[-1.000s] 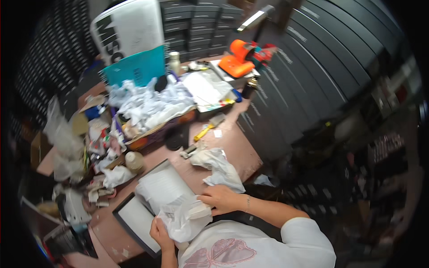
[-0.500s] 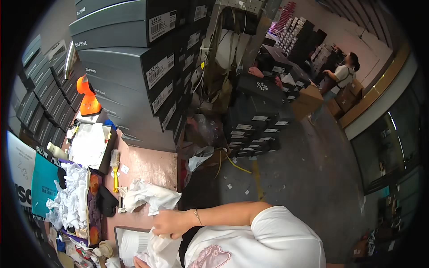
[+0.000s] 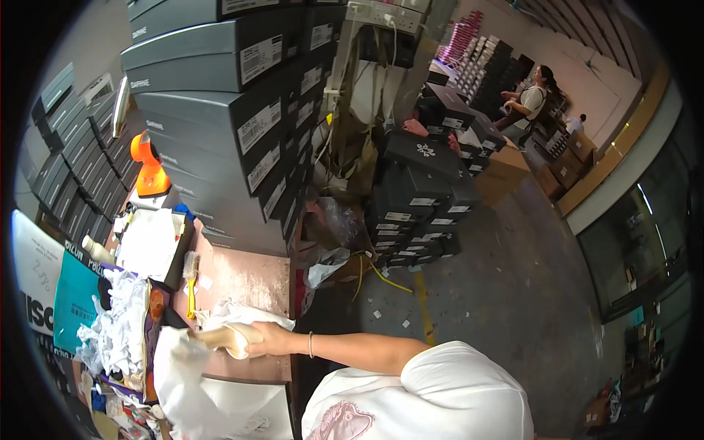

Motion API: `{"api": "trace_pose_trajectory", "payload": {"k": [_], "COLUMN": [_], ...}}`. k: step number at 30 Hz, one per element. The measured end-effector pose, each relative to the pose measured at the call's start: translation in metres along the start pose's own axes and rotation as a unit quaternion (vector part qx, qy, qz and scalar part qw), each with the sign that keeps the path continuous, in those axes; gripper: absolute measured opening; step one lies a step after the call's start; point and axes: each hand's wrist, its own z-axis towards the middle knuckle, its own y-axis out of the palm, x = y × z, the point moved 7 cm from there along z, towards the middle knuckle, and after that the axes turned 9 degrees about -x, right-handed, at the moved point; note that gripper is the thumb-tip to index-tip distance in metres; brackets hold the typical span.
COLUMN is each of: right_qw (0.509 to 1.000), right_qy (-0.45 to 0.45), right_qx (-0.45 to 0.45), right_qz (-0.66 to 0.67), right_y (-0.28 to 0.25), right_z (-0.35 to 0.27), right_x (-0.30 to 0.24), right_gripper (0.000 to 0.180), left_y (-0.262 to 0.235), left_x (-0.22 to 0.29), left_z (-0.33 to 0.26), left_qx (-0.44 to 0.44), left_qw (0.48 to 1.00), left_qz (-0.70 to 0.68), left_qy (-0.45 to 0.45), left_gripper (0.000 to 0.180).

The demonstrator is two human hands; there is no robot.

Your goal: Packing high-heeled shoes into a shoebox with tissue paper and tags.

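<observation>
My right hand (image 3: 273,339) is closed around one end of a cream-coloured shoe (image 3: 236,339), holding it over the pink tabletop (image 3: 246,273). At the shoe's far end hangs a large sheet of white tissue paper (image 3: 180,378), which drapes down over the near side. Another crumpled white wrapping (image 3: 224,312) lies just behind the shoe. Below my right hand an open shoe box (image 3: 257,403) lined with white paper is partly covered by the tissue. My left hand does not show.
Left of the shoe stands a container of crumpled white paper (image 3: 121,330). A yellow-handled brush (image 3: 191,286) lies behind it, near an orange scanner (image 3: 151,169). Tall stacks of dark shoe boxes (image 3: 194,121) rise at the back. Another person (image 3: 532,103) stands far right.
My right hand has moved from the tissue over the box up and left, and now holds the cream shoe. The tissue has swung left, uncovering more of the box. My left fingers have left view.
</observation>
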Motion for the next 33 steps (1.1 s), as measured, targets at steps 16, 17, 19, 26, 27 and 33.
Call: {"api": "trace_pose_trajectory", "payload": {"k": [16, 17, 19, 26, 27, 33], "right_qw": [0.787, 0.773, 0.747, 0.795, 0.802, 0.796], "right_qy": [-0.117, -0.14, -0.144, -0.404, -0.41, -0.462], "right_qx": [-0.517, -0.535, -0.549, -0.29, -0.247, -0.143], "right_qz": [-0.315, -0.312, -0.347, -0.347, -0.356, -0.364], "right_y": [0.05, 0.067, 0.089, 0.123, 0.133, 0.159], "right_z": [-0.02, -0.017, -0.006, -0.028, -0.032, -0.039], "right_x": [-0.103, -0.105, -0.123, -0.132, -0.123, -0.069], "right_gripper": [0.055, 0.056, 0.056, 0.035, 0.032, 0.025], "left_y": [0.031, 0.046, 0.048, 0.028, 0.03, 0.037], "left_x": [0.107, 0.115, 0.118, 0.117, 0.12, 0.124], "left_z": [0.026, -0.008, -0.075, -0.062, -0.062, -0.088], "left_qx": [-0.51, -0.539, -0.488, -0.15, -0.115, -0.017], "left_qw": [0.665, 0.581, 0.334, 0.459, 0.453, 0.462], "left_qz": [-0.3, -0.329, -0.448, -0.506, -0.521, -0.59], "left_qy": [-0.456, -0.513, -0.671, -0.714, -0.714, -0.662], "left_gripper": [0.065, 0.067, 0.066, 0.067, 0.066, 0.06]}}
